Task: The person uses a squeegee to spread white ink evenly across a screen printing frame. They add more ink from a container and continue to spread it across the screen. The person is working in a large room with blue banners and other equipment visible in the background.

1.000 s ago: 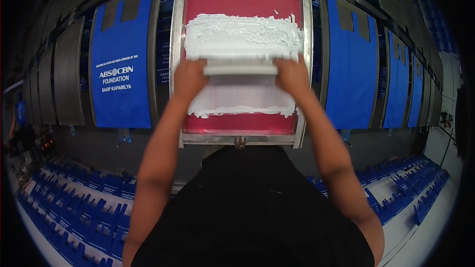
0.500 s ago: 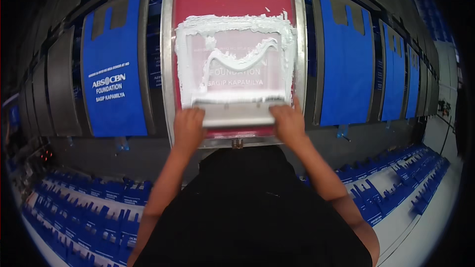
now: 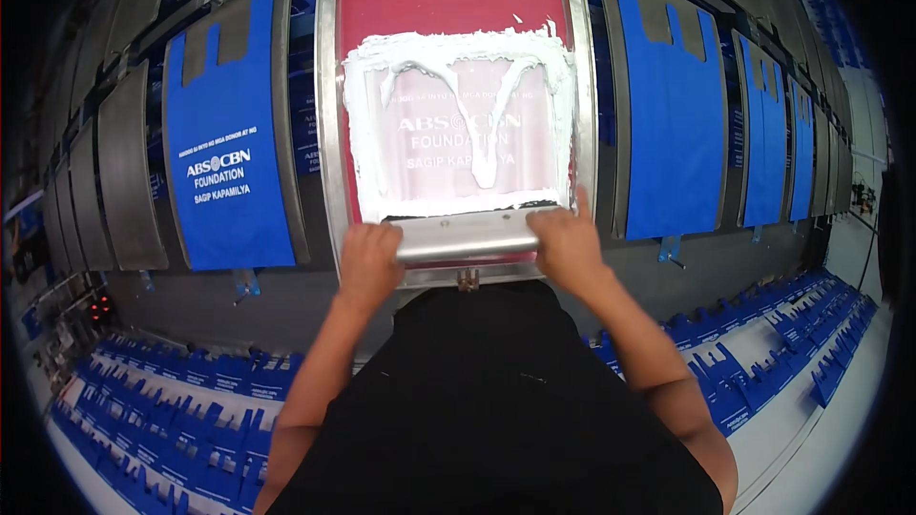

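Observation:
A metal squeegee [image 3: 468, 238] lies across the near end of a printing screen, gripped at both ends. My left hand [image 3: 370, 262] is closed round its left end, and my right hand [image 3: 571, 250] round its right end. Under it the screen's red mesh [image 3: 448, 0] is stretched in a silver metal frame [image 3: 330, 124]. Thick white ink [image 3: 458, 46] rings the pale stencil area, with loose strands running down across it. White lettering shows through in the middle. The squeegee's blade edge is mostly hidden by ink and the holder.
To the left, a blue printed bag [image 3: 229, 219] lies flat on a grey board. A plain blue bag [image 3: 673, 153] lies on another board at the right, with more beyond. Rows of blue bags [image 3: 172, 410] spread over the lower left and lower right. A metal clip [image 3: 467, 279] sits at the frame's near edge.
The squeegee and both hands are slightly nearer me. The wavy ink ridge across the stencil has given way to separate drooping strands, and more of the lettering shows.

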The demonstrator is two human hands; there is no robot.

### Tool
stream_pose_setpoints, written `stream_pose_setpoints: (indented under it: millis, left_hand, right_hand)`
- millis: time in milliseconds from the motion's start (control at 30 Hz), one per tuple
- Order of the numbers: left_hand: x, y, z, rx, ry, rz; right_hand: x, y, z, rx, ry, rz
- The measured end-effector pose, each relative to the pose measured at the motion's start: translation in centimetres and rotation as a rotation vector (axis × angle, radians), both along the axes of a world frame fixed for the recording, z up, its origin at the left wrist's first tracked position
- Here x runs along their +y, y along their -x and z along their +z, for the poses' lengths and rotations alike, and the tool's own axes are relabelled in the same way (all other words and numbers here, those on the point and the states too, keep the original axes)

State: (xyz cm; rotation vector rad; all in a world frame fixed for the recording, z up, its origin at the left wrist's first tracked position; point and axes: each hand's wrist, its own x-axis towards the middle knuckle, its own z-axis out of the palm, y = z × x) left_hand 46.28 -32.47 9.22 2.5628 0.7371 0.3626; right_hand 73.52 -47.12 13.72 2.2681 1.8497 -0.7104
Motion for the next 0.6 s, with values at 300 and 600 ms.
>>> stream_pose_setpoints:
  millis: [300,600]
  left_hand:
    - [19.1,-13.0,1.6,0.318,-0.009,0.167]
    - [-1.3,0.5,-0.6,0.016,0.043,0.027]
  right_hand:
    - [18.1,-11.7,-2.4,-0.157,-0.172,0.016]
    - [-0.9,0.8,-0.3,0.036,-0.017,-0.052]
